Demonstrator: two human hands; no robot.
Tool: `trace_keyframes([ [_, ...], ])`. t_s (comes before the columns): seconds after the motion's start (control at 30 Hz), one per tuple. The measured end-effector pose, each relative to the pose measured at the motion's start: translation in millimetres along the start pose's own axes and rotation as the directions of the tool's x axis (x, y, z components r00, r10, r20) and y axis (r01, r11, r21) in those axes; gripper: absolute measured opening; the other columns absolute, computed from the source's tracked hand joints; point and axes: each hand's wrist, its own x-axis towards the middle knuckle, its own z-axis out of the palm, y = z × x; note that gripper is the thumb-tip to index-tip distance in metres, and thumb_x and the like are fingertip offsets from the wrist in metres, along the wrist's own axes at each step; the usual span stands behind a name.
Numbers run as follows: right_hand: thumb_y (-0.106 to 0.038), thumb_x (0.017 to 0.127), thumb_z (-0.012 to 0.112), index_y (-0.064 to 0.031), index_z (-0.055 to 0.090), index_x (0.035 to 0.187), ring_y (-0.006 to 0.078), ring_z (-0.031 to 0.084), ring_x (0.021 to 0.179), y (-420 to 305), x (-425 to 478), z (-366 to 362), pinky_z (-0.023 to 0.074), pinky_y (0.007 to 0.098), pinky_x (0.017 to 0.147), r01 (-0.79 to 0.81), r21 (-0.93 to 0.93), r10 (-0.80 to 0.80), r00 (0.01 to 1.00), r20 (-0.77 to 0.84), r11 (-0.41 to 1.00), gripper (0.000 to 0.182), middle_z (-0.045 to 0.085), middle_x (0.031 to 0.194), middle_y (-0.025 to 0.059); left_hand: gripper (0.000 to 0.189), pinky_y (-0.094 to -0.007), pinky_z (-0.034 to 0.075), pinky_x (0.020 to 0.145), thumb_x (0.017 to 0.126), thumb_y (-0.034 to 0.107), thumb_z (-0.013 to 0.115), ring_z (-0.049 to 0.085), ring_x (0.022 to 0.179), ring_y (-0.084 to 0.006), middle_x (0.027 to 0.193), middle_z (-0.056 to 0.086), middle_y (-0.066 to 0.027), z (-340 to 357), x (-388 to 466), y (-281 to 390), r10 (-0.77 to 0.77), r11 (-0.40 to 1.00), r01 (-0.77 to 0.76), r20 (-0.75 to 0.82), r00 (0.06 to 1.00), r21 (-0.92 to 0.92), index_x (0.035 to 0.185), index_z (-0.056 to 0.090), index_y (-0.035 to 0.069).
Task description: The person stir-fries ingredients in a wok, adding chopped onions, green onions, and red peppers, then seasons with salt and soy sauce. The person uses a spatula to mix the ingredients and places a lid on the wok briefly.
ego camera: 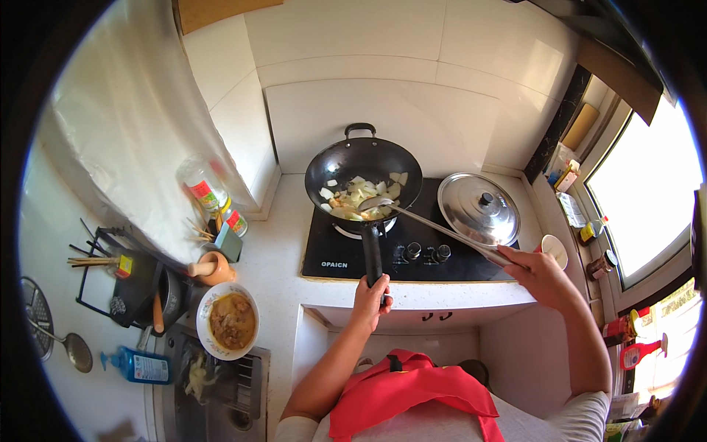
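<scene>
A black wok [342,157] rests on the left burner of a black gas hob [331,248]. My left hand [373,301] is closed round the wok's long handle [372,254]. Chopped pale vegetable pieces [356,193], perhaps onion, lie in the wok with some orange-brown bits. With my right hand [533,271] I grip the far end of a long metal ladle or spatula [442,233]; its head touches the food. A domed steel lid [479,207] with a black knob covers the right side of the hob.
To the left stand a floral-rimmed bowl [204,326] of meat in broth, a wooden mortar [223,268] with pestle, a green chopstick holder [232,248] and bottles. A sink [259,387] lies below the bowl. A paper cup [552,248] and jars line the window side at right.
</scene>
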Motion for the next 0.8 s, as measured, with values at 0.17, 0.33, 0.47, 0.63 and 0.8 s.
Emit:
trace_keyframes([
  [0.17, -0.013, 0.082, 0.053, -0.0086, 0.053, 0.115, 0.017, 0.056, 0.058, -17.5, 6.6, -37.6, 0.0452, 0.031, 0.057, -0.054, -0.024, 0.058, 0.982, 0.182, 0.998, 0.033, 0.057, 0.067, 0.0128, 0.025, -0.0211, 0.033, 0.036, 0.079, 0.022, 0.062, 0.046, 0.047, -0.0104, 0.068, 0.046, -0.0022, -6.5, -2.2, 1.3, 0.008, 1.0, -0.008, -0.012, 1.0, -0.014, 0.088, 0.041, 0.01],
  [0.33, -0.025, 0.084, 0.049, -0.0121, 0.049, 0.117, 0.0336, 0.059, 0.074, 19.7, 53.1, 36.0, 0.0463, 0.0437, 0.067, 0.25, -0.431, -0.248, 0.967, 0.062, 0.867, 0.035, 0.06, 0.078, 0.0188, 0.026, -0.0214, 0.034, 0.036, 0.079, 0.022, 0.062, 0.047, 0.047, -0.0108, 0.068, 0.046, -0.0023, 2.4, 2.1, -1.3, -0.006, 1.0, 0.006, 0.027, 1.0, -0.005, 0.087, 0.041, 0.01],
  [0.47, -0.022, 0.084, 0.049, -0.0117, 0.046, 0.12, 0.0368, 0.058, 0.08, 7.7, 75.0, 62.1, 0.0448, 0.0422, 0.071, 0.006, -0.169, -0.027, 0.992, -0.123, 0.986, 0.038, 0.06, 0.082, 0.0223, 0.026, -0.0217, 0.034, 0.036, 0.079, 0.021, 0.062, 0.047, 0.047, -0.0111, 0.069, 0.046, -0.0024, 0.6, -1.6, 4.1, -0.013, 1.0, 0.013, -0.031, 0.999, -0.004, 0.088, 0.04, 0.01],
  [0.63, -0.019, 0.085, 0.048, -0.0062, 0.049, 0.117, 0.0386, 0.056, 0.087, 43.5, 90.3, 80.5, 0.0437, 0.0391, 0.076, -0.073, 0.146, 0.108, 0.964, -0.245, 0.987, 0.035, 0.058, 0.091, 0.0237, 0.027, -0.0217, 0.033, 0.036, 0.079, 0.022, 0.062, 0.047, 0.047, -0.011, 0.069, 0.046, -0.0024, -0.6, -0.3, 1.3, 0.003, 1.0, -0.003, -0.019, 1.0, -0.012, 0.088, 0.04, 0.01],
  [0.8, -0.016, 0.085, 0.046, -0.0037, 0.046, 0.117, 0.0122, 0.043, 0.043, 8.0, 76.6, 118.1, 0.0372, 0.026, 0.039, -0.249, 0.611, 0.214, 0.968, 0.131, 0.751, 0.035, 0.047, 0.058, 0.0057, 0.027, -0.0217, 0.033, 0.036, 0.079, 0.022, 0.062, 0.047, 0.047, -0.0106, 0.069, 0.046, -0.0022, 2.2, -2.2, 5.0, -0.022, 1.0, 0.022, -0.038, 0.999, 0.003, 0.088, 0.04, 0.01],
])
